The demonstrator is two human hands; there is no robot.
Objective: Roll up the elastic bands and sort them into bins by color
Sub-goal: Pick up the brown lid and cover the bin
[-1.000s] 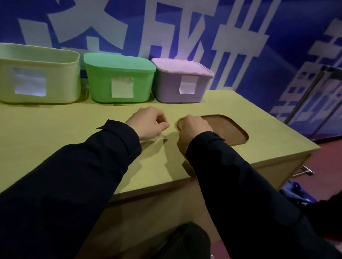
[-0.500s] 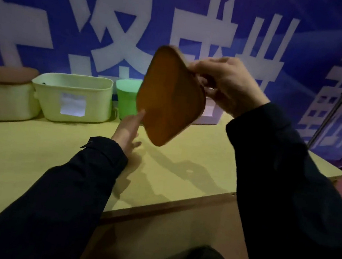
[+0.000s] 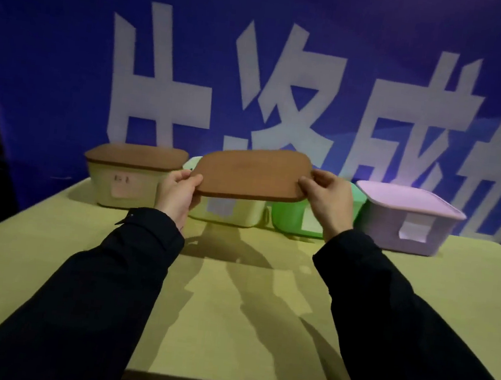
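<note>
I hold a brown wooden lid (image 3: 252,174) level in the air with both hands. My left hand (image 3: 177,196) grips its left edge and my right hand (image 3: 328,199) grips its right edge. The lid hovers just above a pale yellow-green bin (image 3: 228,213), which it partly hides. To the left stands a cream bin (image 3: 123,185) with a brown lid on it. To the right are a green bin (image 3: 292,222) and a lilac bin (image 3: 406,221) with its lilac lid on. No elastic bands are visible.
The four bins line the far edge of a yellow-green table (image 3: 232,296), each with a paper label on its front. Behind them hangs a blue banner (image 3: 256,66) with large white characters. The table's near edge runs across the bottom.
The lid, held tilted by my right hand alone half a second ago, is now level and gripped by both hands over the bins. The view has turned left; a fourth, cream bin now shows.
</note>
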